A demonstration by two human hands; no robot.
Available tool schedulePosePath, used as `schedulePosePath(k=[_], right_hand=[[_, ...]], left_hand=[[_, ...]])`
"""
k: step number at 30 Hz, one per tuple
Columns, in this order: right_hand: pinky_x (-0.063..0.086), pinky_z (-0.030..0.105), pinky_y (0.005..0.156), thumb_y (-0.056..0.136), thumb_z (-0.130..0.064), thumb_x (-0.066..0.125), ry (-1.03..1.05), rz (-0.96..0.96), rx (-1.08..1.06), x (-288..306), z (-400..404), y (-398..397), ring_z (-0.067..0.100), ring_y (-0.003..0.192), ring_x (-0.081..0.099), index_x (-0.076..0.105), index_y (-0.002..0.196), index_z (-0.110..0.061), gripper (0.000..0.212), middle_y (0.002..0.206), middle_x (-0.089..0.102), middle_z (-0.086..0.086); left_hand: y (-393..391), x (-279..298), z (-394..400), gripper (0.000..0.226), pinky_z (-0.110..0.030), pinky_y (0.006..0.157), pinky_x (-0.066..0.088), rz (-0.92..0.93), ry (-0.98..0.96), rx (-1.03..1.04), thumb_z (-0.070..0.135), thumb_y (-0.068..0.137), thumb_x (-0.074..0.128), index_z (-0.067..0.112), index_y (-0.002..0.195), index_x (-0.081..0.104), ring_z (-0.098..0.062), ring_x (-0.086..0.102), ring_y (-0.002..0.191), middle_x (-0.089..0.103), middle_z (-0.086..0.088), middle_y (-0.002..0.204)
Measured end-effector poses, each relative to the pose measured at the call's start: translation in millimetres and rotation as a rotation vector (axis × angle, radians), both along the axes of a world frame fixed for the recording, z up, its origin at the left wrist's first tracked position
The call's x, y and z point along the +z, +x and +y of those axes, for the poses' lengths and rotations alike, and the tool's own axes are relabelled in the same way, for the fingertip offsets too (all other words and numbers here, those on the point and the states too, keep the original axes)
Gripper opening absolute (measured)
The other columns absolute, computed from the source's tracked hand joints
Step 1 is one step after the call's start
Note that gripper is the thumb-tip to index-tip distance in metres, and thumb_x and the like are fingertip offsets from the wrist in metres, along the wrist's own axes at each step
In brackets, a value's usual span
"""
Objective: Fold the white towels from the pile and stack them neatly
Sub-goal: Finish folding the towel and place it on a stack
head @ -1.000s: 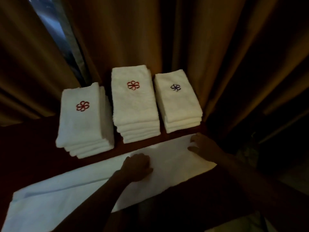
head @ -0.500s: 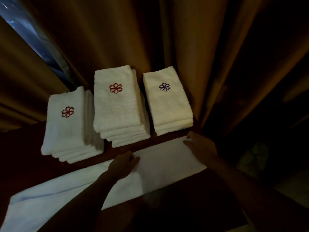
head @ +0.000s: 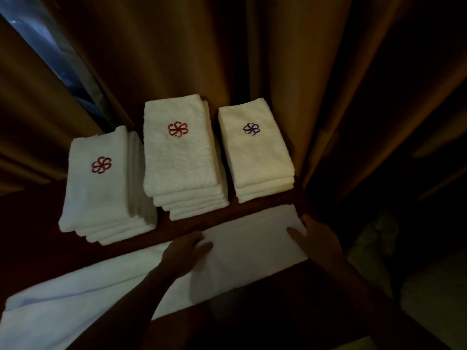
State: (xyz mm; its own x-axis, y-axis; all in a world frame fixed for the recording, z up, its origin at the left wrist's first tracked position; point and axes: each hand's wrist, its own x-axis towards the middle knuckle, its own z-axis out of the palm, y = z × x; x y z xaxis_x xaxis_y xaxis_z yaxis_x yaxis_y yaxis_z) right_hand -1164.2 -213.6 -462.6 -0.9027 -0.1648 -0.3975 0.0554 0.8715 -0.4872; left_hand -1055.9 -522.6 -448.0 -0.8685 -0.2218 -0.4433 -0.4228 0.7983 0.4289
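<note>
Across the lower half of the frame, a long white towel (head: 247, 246) lies flat on a dark table (head: 30, 223). Left hand (head: 185, 253) presses palm-down near the towel's middle, fingers loosely together, gripping nothing. Right hand (head: 318, 238) rests flat on the towel's right end, fingers spread. Behind, in mid-frame, stand three stacks of folded towels: left stack (head: 101, 188), middle stack (head: 179, 160), right stack (head: 255, 152), before brown curtains (head: 252, 46).

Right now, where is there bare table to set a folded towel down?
Bare dark table lies left of the left stack. Only narrow gaps separate the middle stack, right stack and the long towel under both hands.
</note>
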Motion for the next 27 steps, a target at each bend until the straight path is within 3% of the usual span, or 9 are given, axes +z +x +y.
schedulePosePath(k=[3, 6, 8, 10, 13, 16, 20, 24, 27], right_hand=[[0.050, 0.039, 0.088, 0.098, -0.055, 0.044, 0.038, 0.028, -0.037, -3, 1, 13, 0.028, 0.101, 0.063, 0.050, 0.125, -0.018, 0.047, 0.111, 0.064, 0.007], [0.048, 0.038, 0.091, 0.101, -0.053, 0.036, 0.120, 0.084, -0.024, 3, -6, 18, 0.029, 0.104, 0.063, 0.045, 0.131, -0.019, 0.046, 0.113, 0.065, 0.008], [0.046, 0.038, 0.092, 0.102, -0.050, 0.037, 0.196, 0.172, -0.018, 4, -9, 23, 0.030, 0.103, 0.065, 0.047, 0.133, -0.017, 0.046, 0.110, 0.067, 0.010], [0.047, 0.041, 0.088, 0.100, -0.044, 0.048, 0.138, 0.294, -0.046, 3, -7, 31, 0.036, 0.097, 0.066, 0.056, 0.127, -0.012, 0.043, 0.105, 0.068, 0.015], [0.049, 0.038, 0.085, 0.096, -0.049, 0.054, -0.069, 0.144, -0.161, 8, 4, 39, 0.032, 0.104, 0.062, 0.055, 0.128, -0.015, 0.048, 0.115, 0.063, 0.011], [0.044, 0.033, 0.085, 0.092, -0.052, 0.058, -0.038, 0.005, -0.146, 7, 21, 46, 0.029, 0.107, 0.057, 0.054, 0.129, -0.017, 0.051, 0.122, 0.056, 0.010], [0.042, 0.031, 0.085, 0.097, -0.041, 0.058, -0.111, -0.051, -0.143, 12, 26, 49, 0.021, 0.100, 0.055, 0.056, 0.128, -0.014, 0.041, 0.122, 0.058, 0.010], [0.051, 0.042, 0.086, 0.098, -0.027, 0.058, 0.092, 0.286, 0.081, 10, 18, 53, 0.036, 0.102, 0.064, 0.067, 0.114, -0.007, 0.028, 0.111, 0.065, 0.014], [0.039, 0.040, 0.102, 0.104, -0.040, 0.042, 0.216, 0.131, 0.125, 19, 20, 53, 0.028, 0.121, 0.053, 0.054, 0.137, -0.016, 0.042, 0.132, 0.058, 0.009]], left_hand=[[-1, 0, 8, 0.029, -0.029, 0.074, 0.050, 0.002, -0.144, -0.035, 0.055, 0.096, 0.051, 0.028, 0.098, 0.062, -0.011, 0.063, 0.088, 0.065, 0.009, 0.095], [-5, 0, 27, 0.039, -0.029, 0.078, 0.045, 0.133, -0.322, -0.097, 0.056, 0.096, 0.048, 0.026, 0.116, 0.063, -0.018, 0.064, 0.100, 0.065, 0.004, 0.112], [-10, -3, 36, 0.037, -0.029, 0.075, 0.042, 0.231, -0.240, -0.184, 0.049, 0.098, 0.048, 0.020, 0.115, 0.063, -0.020, 0.062, 0.099, 0.063, 0.000, 0.112], [-16, -7, 39, 0.045, -0.030, 0.071, 0.045, 0.252, -0.200, -0.268, 0.050, 0.097, 0.037, 0.015, 0.109, 0.064, -0.023, 0.063, 0.093, 0.063, -0.004, 0.104], [-19, -11, 35, 0.042, -0.029, 0.067, 0.039, 0.278, -0.187, -0.257, 0.048, 0.098, 0.037, 0.015, 0.101, 0.062, -0.022, 0.062, 0.087, 0.062, -0.002, 0.097], [-20, -16, 31, 0.024, -0.027, 0.069, 0.035, 0.282, -0.155, -0.247, 0.039, 0.100, 0.050, 0.018, 0.102, 0.061, -0.020, 0.060, 0.089, 0.060, 0.000, 0.098], [-22, -20, 33, 0.024, -0.027, 0.070, 0.036, 0.280, -0.156, -0.233, 0.039, 0.101, 0.048, 0.018, 0.105, 0.060, -0.018, 0.059, 0.092, 0.059, 0.000, 0.101], [-25, -19, 38, 0.026, -0.027, 0.071, 0.039, 0.271, -0.178, -0.212, 0.040, 0.101, 0.046, 0.018, 0.105, 0.059, -0.017, 0.060, 0.092, 0.060, 0.001, 0.101], [-26, -19, 37, 0.025, -0.031, 0.070, 0.042, 0.276, -0.159, -0.213, 0.038, 0.101, 0.048, 0.016, 0.101, 0.060, -0.021, 0.061, 0.091, 0.061, -0.002, 0.098]])
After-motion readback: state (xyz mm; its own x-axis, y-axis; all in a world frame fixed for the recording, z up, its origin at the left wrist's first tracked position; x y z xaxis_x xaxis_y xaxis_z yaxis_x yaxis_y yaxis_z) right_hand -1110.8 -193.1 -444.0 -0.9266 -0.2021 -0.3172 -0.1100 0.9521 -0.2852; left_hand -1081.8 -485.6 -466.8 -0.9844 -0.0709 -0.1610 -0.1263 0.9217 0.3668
